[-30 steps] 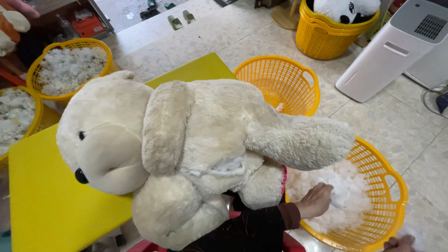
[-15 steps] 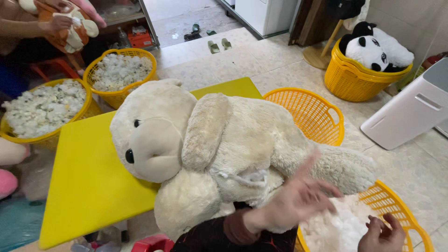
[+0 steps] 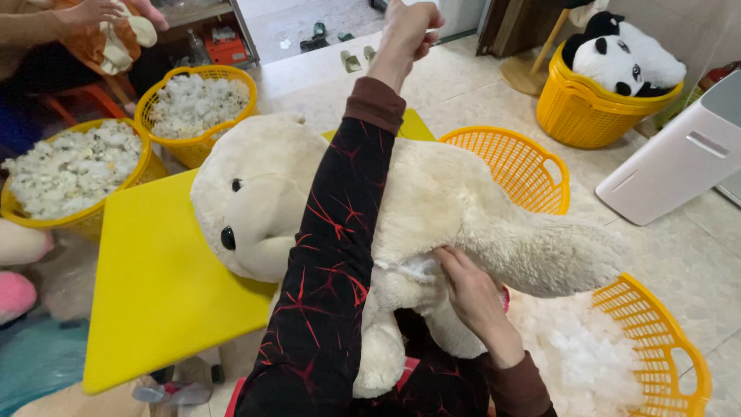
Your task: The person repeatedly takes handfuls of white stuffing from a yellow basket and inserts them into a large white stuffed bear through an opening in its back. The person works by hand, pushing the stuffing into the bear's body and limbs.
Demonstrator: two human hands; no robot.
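Cream plush bear across the yellow table

Cream-coloured plush bear [image 3: 432, 208] lies on the yellow square table [image 3: 154, 293]. Right hand [image 3: 471, 289] pinches white stuffing [image 3: 417, 268] at the bear's seam — fingers closed on it. Left hand [image 3: 407, 31] is raised high — clenched in a fist, holding nothing visible.

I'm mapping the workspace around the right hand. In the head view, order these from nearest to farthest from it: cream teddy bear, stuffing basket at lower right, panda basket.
From the right hand:
1. Cream teddy bear, touched at its seam.
2. Stuffing basket, just to the right.
3. Panda basket, far, upper right.
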